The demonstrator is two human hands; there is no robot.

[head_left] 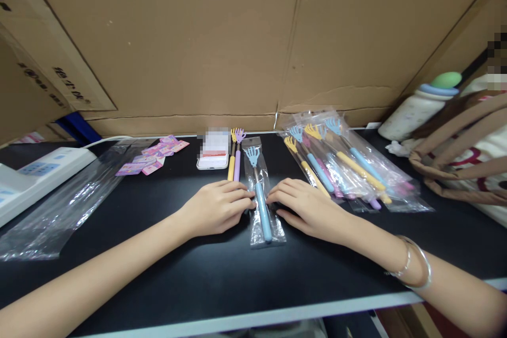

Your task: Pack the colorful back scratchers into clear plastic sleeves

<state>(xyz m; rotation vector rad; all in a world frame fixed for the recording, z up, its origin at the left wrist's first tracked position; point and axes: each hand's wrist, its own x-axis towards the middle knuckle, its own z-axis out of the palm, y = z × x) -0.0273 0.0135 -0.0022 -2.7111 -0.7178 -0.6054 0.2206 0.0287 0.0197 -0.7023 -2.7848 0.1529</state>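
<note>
A blue back scratcher (pixel 263 211) lies in a clear plastic bag (pixel 277 232) on the black table, claw end pointing away from me. My left hand (pixel 219 206) rests at the left edge of the bag, fingers stretched toward the blue handle; its thumb is hidden. On the other side, my right hand (pixel 307 206) has its fingertips at the bag's right edge, thumb apart from the fingers. Neither hand is closed around anything. Just beyond my left hand lie a yellow back scratcher (pixel 231 166) and a purple back scratcher (pixel 237 163), both without a bag.
Several bagged back scratchers (pixel 356 163) are piled at right, near a white bottle (pixel 412 113) and a bag with brown straps (pixel 435 169). At left are empty plastic bags (pixel 75 206), pink cards (pixel 146 158), a power strip (pixel 47 174) and a phone (pixel 213 161). Cardboard (pixel 190 37) stands behind.
</note>
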